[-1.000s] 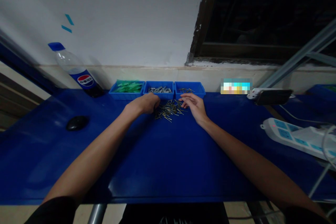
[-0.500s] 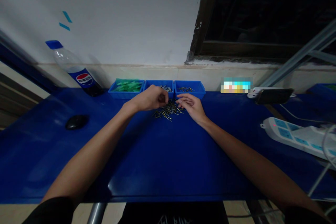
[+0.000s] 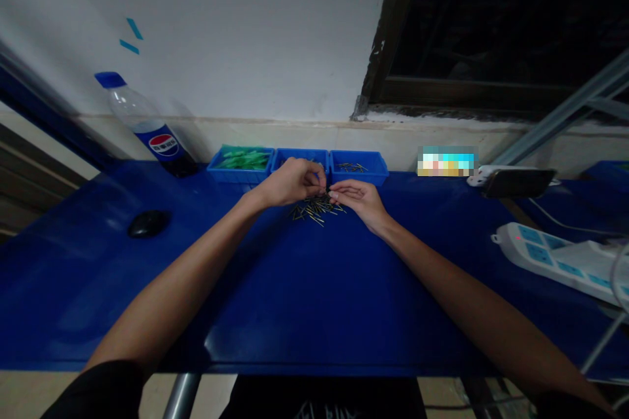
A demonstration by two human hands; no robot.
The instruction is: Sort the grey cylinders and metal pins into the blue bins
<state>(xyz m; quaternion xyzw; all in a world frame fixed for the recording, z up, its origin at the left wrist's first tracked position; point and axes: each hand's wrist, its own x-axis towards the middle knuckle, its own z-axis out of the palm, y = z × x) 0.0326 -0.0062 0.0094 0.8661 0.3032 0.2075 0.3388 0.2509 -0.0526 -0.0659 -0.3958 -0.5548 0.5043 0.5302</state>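
My left hand (image 3: 296,182) is closed in a pinch above a loose pile of thin metal pins (image 3: 314,211) on the blue table. Its fingertips come close to those of my right hand (image 3: 360,201), which are also pinched together just right of the pile. Whatever lies between the fingertips is too small to make out. Behind the hands stand three blue bins in a row. Green pieces fill the left bin (image 3: 240,175); the middle bin (image 3: 280,160) is partly hidden by my left hand. A few thin metal pieces lie in the right bin (image 3: 360,178).
A cola bottle (image 3: 164,144) stands at the back left, with a black mouse (image 3: 146,224) in front of it. To the right are a propped phone (image 3: 519,183) and a white power strip (image 3: 555,258) with cables. A wall rises behind the bins.
My left hand has shifted slightly right, bringing its fingertips up to those of my right hand. The right fingers have drawn closer together. The whole view has moved a little.
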